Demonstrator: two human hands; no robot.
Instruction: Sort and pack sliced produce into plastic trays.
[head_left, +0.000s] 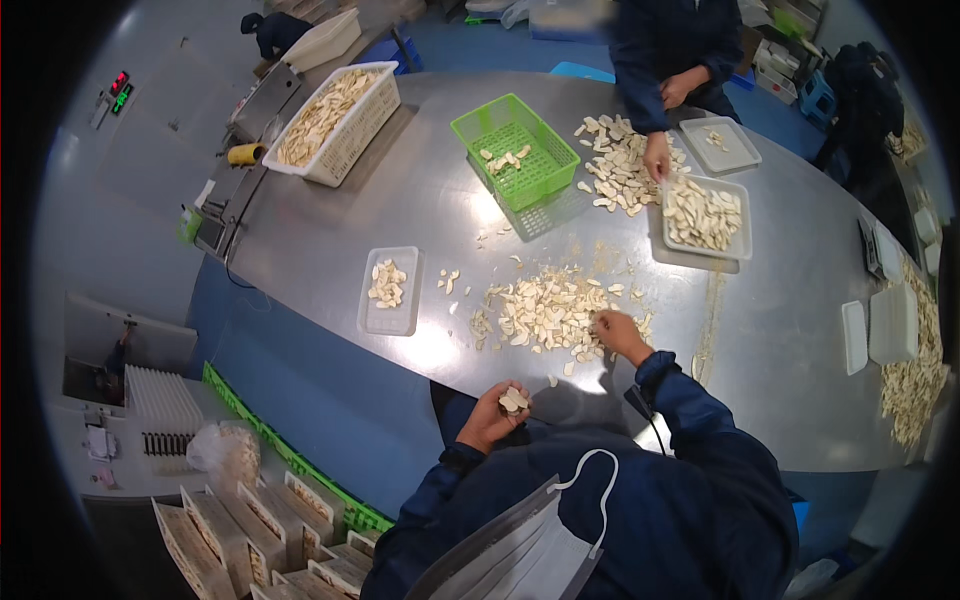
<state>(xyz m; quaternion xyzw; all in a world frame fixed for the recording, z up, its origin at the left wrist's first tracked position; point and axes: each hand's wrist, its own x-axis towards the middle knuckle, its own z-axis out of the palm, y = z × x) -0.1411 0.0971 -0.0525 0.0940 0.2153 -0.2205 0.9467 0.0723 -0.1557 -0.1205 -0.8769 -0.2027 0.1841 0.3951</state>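
Note:
My left hand (495, 416) is palm up near the table's front edge, its fingers curled round several pale dried slices (514, 401). At the right side of a loose heap of similar slices (547, 311), my right hand (621, 336) reaches down with its fingertips among the pieces; whether it pinches one cannot be told. Small crumbs and fragments lie round the heap. To the left of the heap stands a shallow white plastic tray (372, 315) with some slices in it, and a few loose pieces (450, 281) lie between tray and heap.
A green plastic basket (525, 196) holds a few slices. Across the metal table (787, 300), a co-worker's hand (657, 156) is at a filled white tray (745, 240), beside another heap (622, 165). A white crate (337, 161) full of slices stands far left. More trays and slices lie far right.

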